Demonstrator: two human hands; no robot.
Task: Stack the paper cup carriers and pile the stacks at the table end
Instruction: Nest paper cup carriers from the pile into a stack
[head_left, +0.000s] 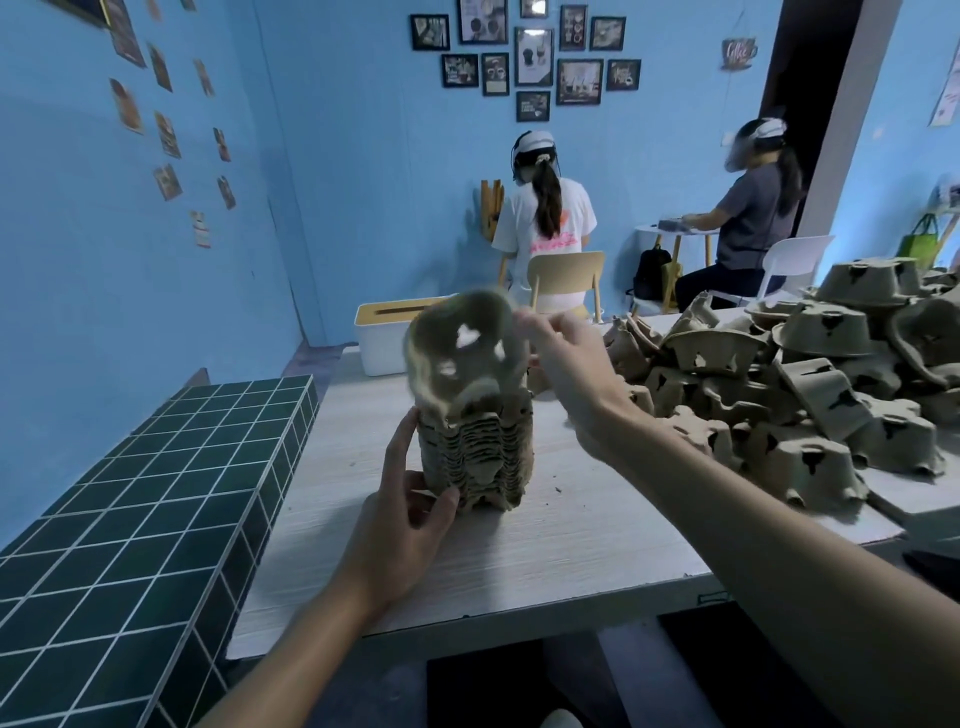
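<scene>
Pulp-brown stack stands upright on the surface, clasped by your left grip; your right grip pinches a blurred carrier over its top, loose heap alongside.

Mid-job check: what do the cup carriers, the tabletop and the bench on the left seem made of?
The stack of cup carriers and the blurred carrier above it: moulded paper pulp, matte grey-brown, with rough layered edges. The table: pale wood-grain top, probably laminate, matte with fine streaks. The bench: dark green tiles, likely glazed ceramic, with white grout lines.
</scene>
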